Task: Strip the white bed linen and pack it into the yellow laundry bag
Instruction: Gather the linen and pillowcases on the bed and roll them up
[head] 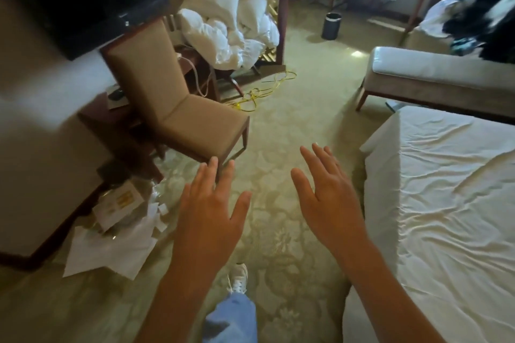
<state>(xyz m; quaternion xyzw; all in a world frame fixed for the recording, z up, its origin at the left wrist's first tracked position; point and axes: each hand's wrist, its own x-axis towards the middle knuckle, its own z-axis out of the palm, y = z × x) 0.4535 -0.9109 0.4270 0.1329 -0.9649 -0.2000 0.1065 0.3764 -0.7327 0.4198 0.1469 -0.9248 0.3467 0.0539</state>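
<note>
Head-camera view: a person's left hand [211, 206] and right hand [326, 192] hover over patterned carpet [278, 125], fingers spread wide, holding nothing. A white sheet [446, 189] (wrinkled) covers the bed at right. Farther off, white bedding [231, 22] is heaped beyond a beige chair [178, 97], yellow cord [256, 93] beside it.

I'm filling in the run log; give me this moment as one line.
left hand: open, empty | right hand: open, empty | bed sheet: on mattress | duvet pile: beyond chair | yellow bag: unseen
</note>
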